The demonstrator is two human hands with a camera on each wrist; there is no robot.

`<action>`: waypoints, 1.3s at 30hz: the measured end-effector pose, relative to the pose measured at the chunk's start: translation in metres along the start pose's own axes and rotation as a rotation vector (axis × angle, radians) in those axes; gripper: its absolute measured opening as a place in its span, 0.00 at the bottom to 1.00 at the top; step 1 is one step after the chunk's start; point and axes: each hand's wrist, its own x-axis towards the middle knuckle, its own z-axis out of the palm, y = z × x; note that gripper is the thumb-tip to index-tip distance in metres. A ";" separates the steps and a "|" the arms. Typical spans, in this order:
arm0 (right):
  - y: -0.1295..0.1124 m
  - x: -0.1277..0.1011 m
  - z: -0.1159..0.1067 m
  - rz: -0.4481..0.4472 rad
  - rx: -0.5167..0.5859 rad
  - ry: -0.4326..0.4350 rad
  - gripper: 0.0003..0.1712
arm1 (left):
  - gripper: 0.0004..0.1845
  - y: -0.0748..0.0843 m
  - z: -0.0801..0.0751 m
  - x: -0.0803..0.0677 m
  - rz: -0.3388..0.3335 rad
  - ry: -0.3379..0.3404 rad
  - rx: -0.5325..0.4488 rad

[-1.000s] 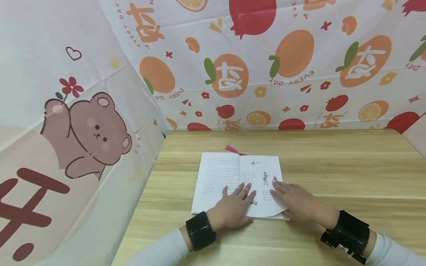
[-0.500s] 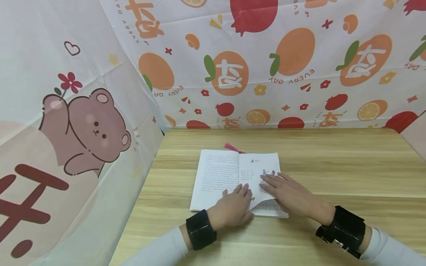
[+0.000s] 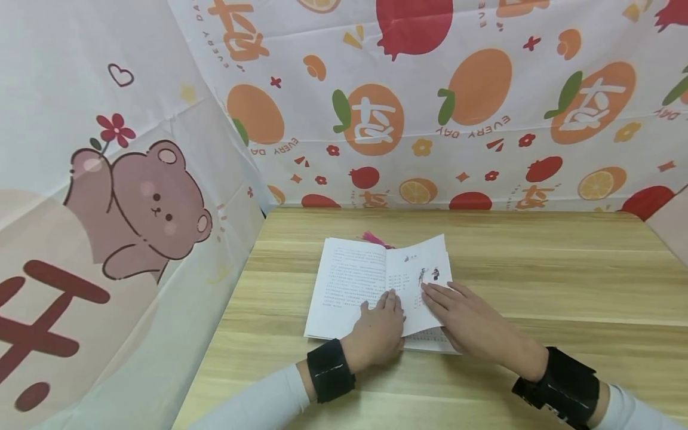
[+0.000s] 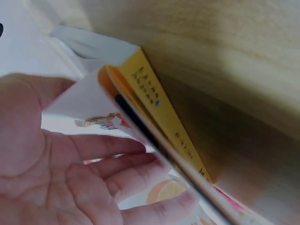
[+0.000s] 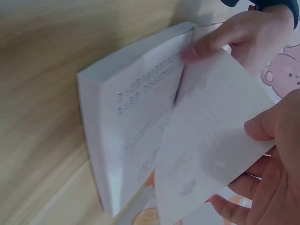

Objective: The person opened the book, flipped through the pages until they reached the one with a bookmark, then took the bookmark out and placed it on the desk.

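An open book lies on the table, with printed text on its left page. Its right-hand page, printed with small figures, is lifted and slanted; more text shows beneath it in the right wrist view. My left hand rests near the book's lower middle with fingers extended. In the left wrist view, the book's yellow spine is visible beyond that hand. My right hand pinches the lifted page near its outer edge. Its thumb lies on the underside and the fingers are partly hidden behind the paper.
A pink tassel pokes out beyond the book's top edge. The wooden table extends on both sides. A fruit-patterned cloth hangs behind it, and a cloth with a bear hangs at the left.
The right-hand page, nearly flat before, has risen, its lower corner first. My right hand has moved left with it. My left hand has stayed almost in place.
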 end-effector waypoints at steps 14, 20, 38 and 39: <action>0.007 -0.020 0.030 0.218 0.236 -0.208 0.53 | 0.34 -0.002 0.004 -0.015 0.176 0.275 0.355; 0.009 -0.020 0.029 0.191 0.275 -0.306 0.56 | 0.23 -0.020 -0.005 -0.027 0.197 0.226 0.423; 0.018 -0.011 0.024 0.182 0.266 -0.345 0.55 | 0.33 -0.055 -0.002 -0.024 0.151 0.041 0.237; 0.018 -0.010 0.024 0.178 0.261 -0.343 0.55 | 0.34 -0.055 -0.001 -0.023 0.150 0.017 0.174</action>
